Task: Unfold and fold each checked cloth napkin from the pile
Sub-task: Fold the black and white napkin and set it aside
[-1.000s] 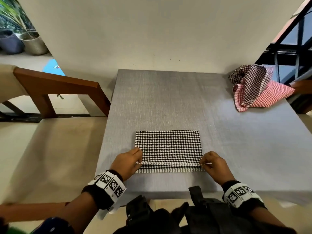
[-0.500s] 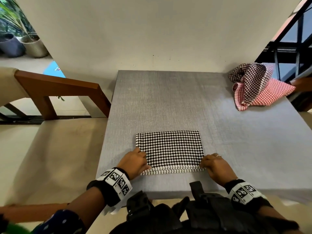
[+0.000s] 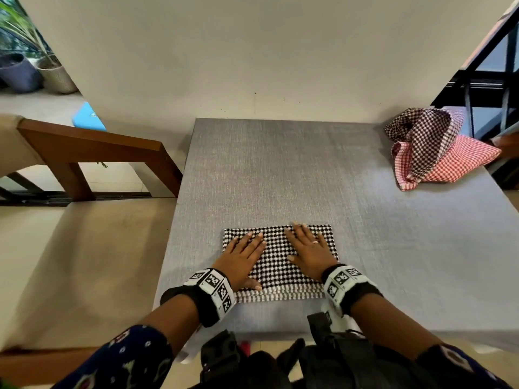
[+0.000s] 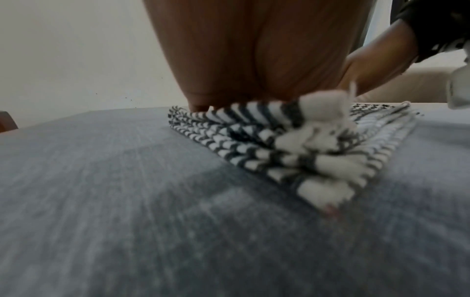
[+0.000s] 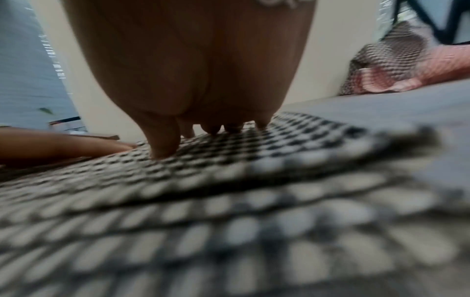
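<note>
A black-and-white checked napkin, folded into a rectangle, lies near the front edge of the grey table. My left hand lies flat on its left half, fingers straight. My right hand lies flat on its right half, fingers spread. The left wrist view shows the napkin's stacked layers and fringed corner under my left hand. In the right wrist view my right hand's fingertips press on the napkin. A pile of crumpled napkins, one dark checked and one red checked, sits at the table's far right corner.
A wooden chair frame stands left of the table. A pale wall runs behind the table's far edge. A dark railing stands at the right. The napkin pile shows blurred in the right wrist view.
Both hands left the napkin's near corners and moved forward onto its top, fingers now straight and flat. The napkin has stayed in place.
</note>
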